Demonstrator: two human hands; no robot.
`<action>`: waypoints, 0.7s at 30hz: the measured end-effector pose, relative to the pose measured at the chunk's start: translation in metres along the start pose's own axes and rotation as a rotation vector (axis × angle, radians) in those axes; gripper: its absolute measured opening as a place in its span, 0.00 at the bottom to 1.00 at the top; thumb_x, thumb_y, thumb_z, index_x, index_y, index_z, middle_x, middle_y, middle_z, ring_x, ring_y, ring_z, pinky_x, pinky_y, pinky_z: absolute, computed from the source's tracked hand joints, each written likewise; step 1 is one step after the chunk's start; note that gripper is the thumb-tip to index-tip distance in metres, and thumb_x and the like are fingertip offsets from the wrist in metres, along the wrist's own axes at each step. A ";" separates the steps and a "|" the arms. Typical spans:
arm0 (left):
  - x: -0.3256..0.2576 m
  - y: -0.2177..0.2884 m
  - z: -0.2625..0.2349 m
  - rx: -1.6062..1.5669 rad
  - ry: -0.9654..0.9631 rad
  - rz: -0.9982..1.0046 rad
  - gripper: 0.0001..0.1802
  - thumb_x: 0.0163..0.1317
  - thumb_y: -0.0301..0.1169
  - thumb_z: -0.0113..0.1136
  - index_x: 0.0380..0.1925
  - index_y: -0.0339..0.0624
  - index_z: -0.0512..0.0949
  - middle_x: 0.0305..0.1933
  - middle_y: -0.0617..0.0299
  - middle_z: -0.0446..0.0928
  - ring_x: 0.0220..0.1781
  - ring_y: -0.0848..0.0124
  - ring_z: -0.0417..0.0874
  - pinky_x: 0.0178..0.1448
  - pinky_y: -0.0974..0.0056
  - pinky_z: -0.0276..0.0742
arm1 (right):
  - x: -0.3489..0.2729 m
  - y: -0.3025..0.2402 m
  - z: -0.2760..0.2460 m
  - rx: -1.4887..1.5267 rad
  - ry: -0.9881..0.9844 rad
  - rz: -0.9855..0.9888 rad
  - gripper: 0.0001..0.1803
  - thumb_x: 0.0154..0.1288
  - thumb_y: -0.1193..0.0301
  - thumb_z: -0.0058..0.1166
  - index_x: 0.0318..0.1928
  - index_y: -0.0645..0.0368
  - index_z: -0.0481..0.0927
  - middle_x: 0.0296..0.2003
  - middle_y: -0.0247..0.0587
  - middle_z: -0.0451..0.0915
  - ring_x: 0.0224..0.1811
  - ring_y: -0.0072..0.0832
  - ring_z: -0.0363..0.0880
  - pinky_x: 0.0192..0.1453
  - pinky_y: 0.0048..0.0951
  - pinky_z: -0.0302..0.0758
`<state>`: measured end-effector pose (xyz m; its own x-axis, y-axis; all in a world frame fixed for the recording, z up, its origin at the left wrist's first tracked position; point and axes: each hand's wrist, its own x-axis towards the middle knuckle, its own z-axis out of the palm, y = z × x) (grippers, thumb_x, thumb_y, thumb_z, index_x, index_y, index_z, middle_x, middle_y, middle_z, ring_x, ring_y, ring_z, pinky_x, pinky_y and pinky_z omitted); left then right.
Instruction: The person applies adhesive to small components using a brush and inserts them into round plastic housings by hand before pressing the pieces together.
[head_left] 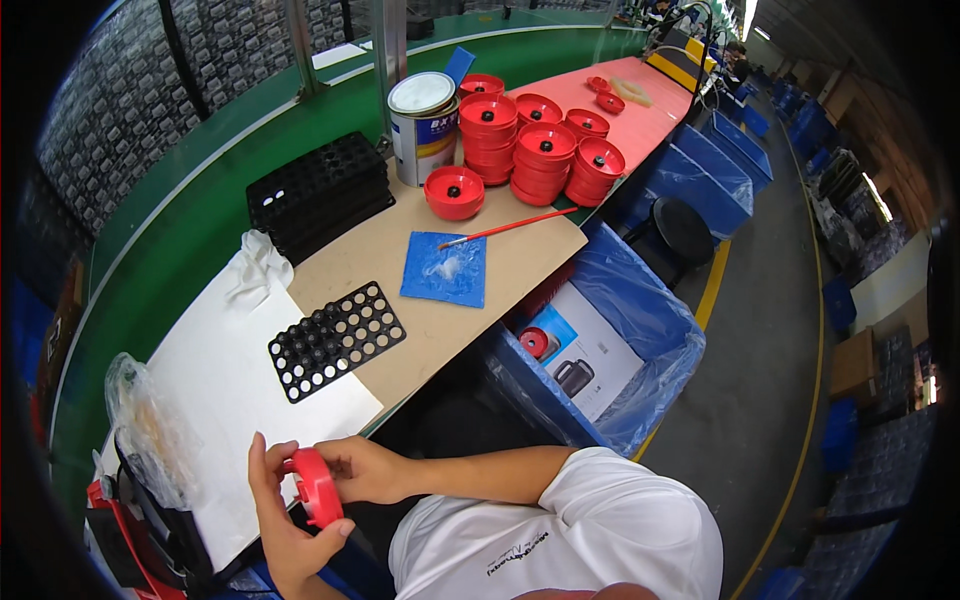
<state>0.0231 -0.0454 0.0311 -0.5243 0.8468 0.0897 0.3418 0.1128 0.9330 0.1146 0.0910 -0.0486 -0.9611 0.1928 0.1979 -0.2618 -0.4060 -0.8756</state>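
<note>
Near the front edge of the workbench, a round red plastic part (pixel 318 487), like a shallow cup seen edge-on, is between my hands. My left hand (pixel 281 515) curls around its rim with fingers and thumb. From the other side my right hand (pixel 365 470) grips it, its fingertips partly hidden behind the part. Beyond them lies a black tray (pixel 372 322) with rows of round holes; small black knobs (pixel 318 340) fill some of them. Stacks of similar red cups (pixel 545 150) stand farther back, with a single red cup (pixel 453 193) in front.
A red-handled brush (pixel 520 225) rests on a blue sheet (pixel 432 283) smeared with white paste. Behind are a metal can (pixel 420 130), stacked black trays (pixel 318 185) and a white cloth (pixel 252 268). A clear plastic bag (pixel 150 430) lies left; a lined blue bin (pixel 655 340) stands right.
</note>
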 end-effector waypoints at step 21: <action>0.006 0.000 0.000 -0.146 0.031 -0.173 0.73 0.33 0.55 0.81 0.73 0.34 0.47 0.67 0.42 0.64 0.67 0.54 0.68 0.71 0.51 0.61 | 0.005 0.007 -0.005 -0.127 0.062 -0.114 0.10 0.70 0.74 0.54 0.49 0.64 0.76 0.39 0.34 0.80 0.36 0.16 0.76 0.39 0.21 0.75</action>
<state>0.0197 -0.0404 0.0323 -0.5897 0.8048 -0.0677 0.1292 0.1768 0.9757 0.1087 0.0939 -0.0564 -0.9176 0.2873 0.2747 -0.3513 -0.2632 -0.8985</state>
